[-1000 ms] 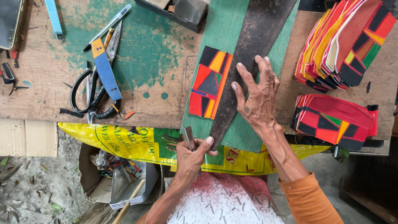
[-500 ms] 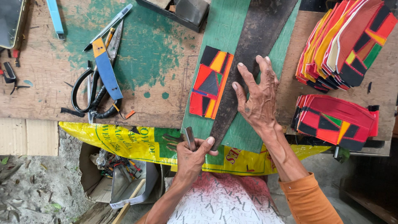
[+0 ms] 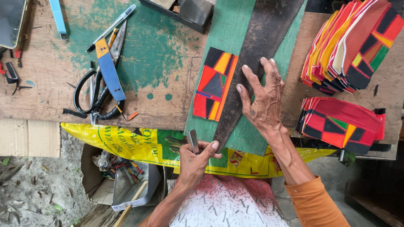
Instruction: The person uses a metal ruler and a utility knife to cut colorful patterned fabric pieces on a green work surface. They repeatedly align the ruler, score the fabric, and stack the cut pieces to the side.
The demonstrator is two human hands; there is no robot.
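Left hand (image 3: 194,156): the grip is clenched around a small metal knife (image 3: 193,141). The blade stands up out of the fist and sits at the near edge of the green board (image 3: 229,29). The thumb lies across the near tip of the dark metal strip (image 3: 256,59).

Right hand (image 3: 263,98): the grip is released. The palm and spread fingers press flat on the dark metal strip and on the green board under it. Nothing is grasped.

The dark metal strip lies slantwise on the green board. It is wide at the far end and narrows to a tip just beside the left-hand grip.

A patchwork panel (image 3: 214,84) in red, orange, yellow and black lies flat on the green board. It sits just left of the right hand and touches the left edge of the strip, beyond the left-hand grip.

To the right of the right hand, two stacks of like patchwork panels rest on the tabletop (image 3: 42,84): a far stack (image 3: 353,42), fanned, and a near stack (image 3: 341,124).

Well left of both grips lie black-handled scissors (image 3: 99,90), a blue and orange utility knife (image 3: 107,69) and a pen (image 3: 111,27).

A yellow printed sack (image 3: 122,138) hangs over the near tabletop edge, below the left hand.
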